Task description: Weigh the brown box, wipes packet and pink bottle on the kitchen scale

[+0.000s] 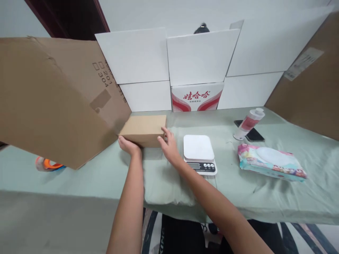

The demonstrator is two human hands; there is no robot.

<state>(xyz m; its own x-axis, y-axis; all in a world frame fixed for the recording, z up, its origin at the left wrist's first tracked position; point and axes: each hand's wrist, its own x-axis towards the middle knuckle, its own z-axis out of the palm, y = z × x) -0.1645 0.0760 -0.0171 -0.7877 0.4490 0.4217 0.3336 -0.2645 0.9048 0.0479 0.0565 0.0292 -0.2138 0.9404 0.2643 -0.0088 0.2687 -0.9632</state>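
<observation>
A closed brown cardboard box (144, 125) is held between my two hands over the green cloth. My left hand (129, 145) cups its lower left corner from below, the fingers partly hidden under it. On the opposite side, my right hand (169, 144) presses against the right end, with thumb and fingers at its edge. To the right of that hand lies a white kitchen scale (198, 148) with nothing on its platform; its display is too small to read.
Right of the scale are a wet-wipes pack (271, 160), a bottle with a pink label (249, 123) and a dark phone (255, 135). Tape rolls (47, 164) lie at left. Cardboard panels (66, 91) and white panels (143, 58) wall the sides and back.
</observation>
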